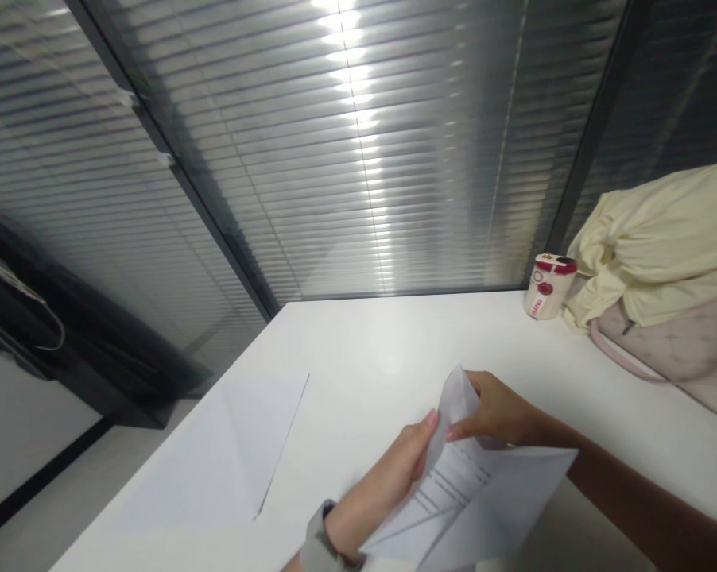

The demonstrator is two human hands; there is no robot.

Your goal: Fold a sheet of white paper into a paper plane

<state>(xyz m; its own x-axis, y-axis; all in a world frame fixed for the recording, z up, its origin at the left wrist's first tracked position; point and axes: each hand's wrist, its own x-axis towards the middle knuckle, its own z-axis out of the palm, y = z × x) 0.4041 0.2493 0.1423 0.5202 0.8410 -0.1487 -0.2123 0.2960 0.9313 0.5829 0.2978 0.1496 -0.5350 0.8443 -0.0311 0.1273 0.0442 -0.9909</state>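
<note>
As left hand point(382, 486), right hand point(495, 410) grip paper point(454, 485), desk point(394, 349) beneath

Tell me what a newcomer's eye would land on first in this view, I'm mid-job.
The printed white paper stands out first, gathered between the left hand and right hand at the near edge of the white table. At the far right, a red-and-white tumbler stands beside a pale yellow cloth draped over a pink quilted bag.

The printed lines point(454, 485) on the folded paper point(513, 492) are too blurred to read.
</note>
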